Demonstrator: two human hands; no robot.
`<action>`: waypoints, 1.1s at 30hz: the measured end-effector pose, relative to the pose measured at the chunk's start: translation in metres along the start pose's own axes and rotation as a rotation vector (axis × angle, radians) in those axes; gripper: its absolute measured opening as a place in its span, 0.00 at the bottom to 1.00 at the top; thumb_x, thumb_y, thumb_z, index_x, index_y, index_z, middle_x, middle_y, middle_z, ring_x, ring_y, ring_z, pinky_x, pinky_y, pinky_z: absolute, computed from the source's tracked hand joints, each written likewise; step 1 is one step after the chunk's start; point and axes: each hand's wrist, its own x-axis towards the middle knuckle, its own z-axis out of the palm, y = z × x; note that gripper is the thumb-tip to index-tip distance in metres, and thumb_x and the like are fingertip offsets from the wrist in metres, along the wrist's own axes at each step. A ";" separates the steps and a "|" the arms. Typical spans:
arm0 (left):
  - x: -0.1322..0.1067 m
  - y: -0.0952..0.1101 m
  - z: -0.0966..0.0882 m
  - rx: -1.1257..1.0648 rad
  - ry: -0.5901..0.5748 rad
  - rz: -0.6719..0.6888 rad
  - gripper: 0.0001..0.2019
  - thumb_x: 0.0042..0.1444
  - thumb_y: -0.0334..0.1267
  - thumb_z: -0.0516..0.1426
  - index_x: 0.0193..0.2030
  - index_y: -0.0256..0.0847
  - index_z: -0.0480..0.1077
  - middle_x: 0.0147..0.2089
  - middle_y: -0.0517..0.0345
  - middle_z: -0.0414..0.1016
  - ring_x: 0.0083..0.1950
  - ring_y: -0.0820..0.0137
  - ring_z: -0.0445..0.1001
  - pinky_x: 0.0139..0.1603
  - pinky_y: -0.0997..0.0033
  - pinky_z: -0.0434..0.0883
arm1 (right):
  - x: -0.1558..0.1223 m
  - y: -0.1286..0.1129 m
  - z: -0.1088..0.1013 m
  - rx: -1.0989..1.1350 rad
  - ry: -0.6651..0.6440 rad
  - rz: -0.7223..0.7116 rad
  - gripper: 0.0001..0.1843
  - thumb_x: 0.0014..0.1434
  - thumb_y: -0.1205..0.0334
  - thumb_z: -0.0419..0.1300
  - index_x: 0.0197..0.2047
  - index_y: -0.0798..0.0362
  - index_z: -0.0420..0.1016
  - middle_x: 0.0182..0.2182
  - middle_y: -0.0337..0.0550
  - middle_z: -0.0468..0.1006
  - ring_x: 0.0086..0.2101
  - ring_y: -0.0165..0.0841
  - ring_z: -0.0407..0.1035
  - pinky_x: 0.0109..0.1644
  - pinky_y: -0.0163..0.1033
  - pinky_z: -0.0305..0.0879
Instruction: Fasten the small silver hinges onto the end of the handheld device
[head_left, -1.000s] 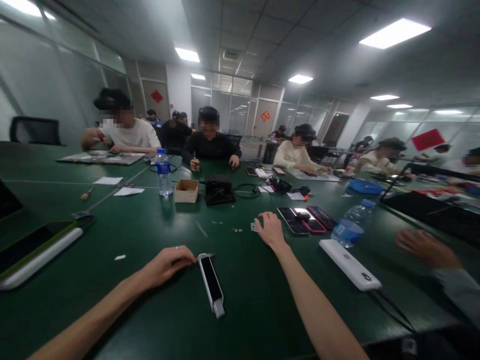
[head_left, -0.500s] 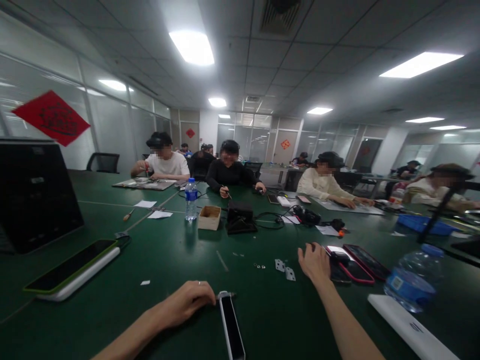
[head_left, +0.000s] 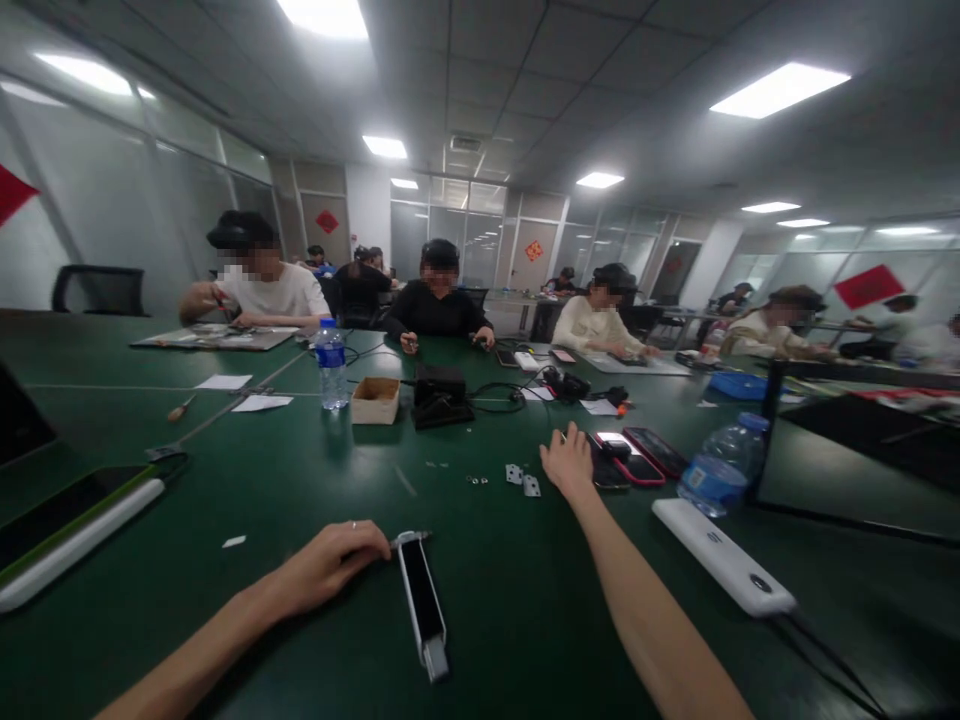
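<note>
My left hand point(head_left: 341, 562) rests low on the green table with curled fingers. Its fingertips meet the thin rod at the top end of a long white-framed piece with a black face point(head_left: 422, 590); what is between them is hidden. Farther right, my right hand point(head_left: 570, 460) reaches forward, palm down, fingers apart on the table. Just left of it lie two small metal plates with holes point(head_left: 523, 480). Several tiny metal rings point(head_left: 477, 481) are left of the plates. Dark phones, one with a red edge point(head_left: 652, 455), lie right beside the right hand.
A white power bank point(head_left: 720, 555) with a cable and a water bottle point(head_left: 724, 465) stand at right, near a dark screen point(head_left: 862, 470). Ahead are a small box point(head_left: 375, 402), another bottle point(head_left: 331, 370) and a black case point(head_left: 441, 385). Several people sit around the table.
The view has turned right and tilted down, so things appear farther left and higher. The lower end of the white-framed piece now shows. Both hands keep nearly the same places.
</note>
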 end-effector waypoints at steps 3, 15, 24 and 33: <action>0.002 -0.002 -0.001 -0.010 -0.009 0.015 0.11 0.65 0.35 0.46 0.42 0.40 0.70 0.41 0.55 0.74 0.41 0.70 0.72 0.43 0.74 0.68 | 0.000 -0.002 0.000 0.027 -0.044 0.001 0.27 0.62 0.56 0.45 0.61 0.63 0.58 0.65 0.62 0.45 0.62 0.51 0.43 0.61 0.51 0.41; 0.004 0.003 -0.003 0.006 0.005 -0.002 0.12 0.63 0.36 0.47 0.42 0.40 0.71 0.41 0.56 0.74 0.41 0.70 0.73 0.43 0.74 0.69 | -0.006 -0.001 -0.002 0.009 -0.112 0.113 0.29 0.62 0.55 0.43 0.61 0.63 0.59 0.65 0.63 0.46 0.61 0.54 0.45 0.60 0.55 0.41; 0.002 0.003 -0.002 0.011 0.018 -0.019 0.11 0.61 0.35 0.48 0.41 0.40 0.71 0.40 0.56 0.75 0.40 0.69 0.72 0.43 0.74 0.69 | -0.005 0.002 0.002 -0.021 -0.114 0.219 0.35 0.60 0.46 0.45 0.64 0.61 0.56 0.65 0.64 0.44 0.60 0.57 0.43 0.59 0.62 0.36; 0.001 -0.001 -0.002 -0.019 0.000 -0.012 0.11 0.62 0.35 0.48 0.42 0.41 0.71 0.41 0.56 0.75 0.41 0.69 0.72 0.43 0.74 0.69 | 0.001 0.005 0.004 0.027 -0.213 0.223 0.39 0.60 0.41 0.39 0.66 0.60 0.50 0.66 0.64 0.38 0.61 0.58 0.38 0.56 0.67 0.37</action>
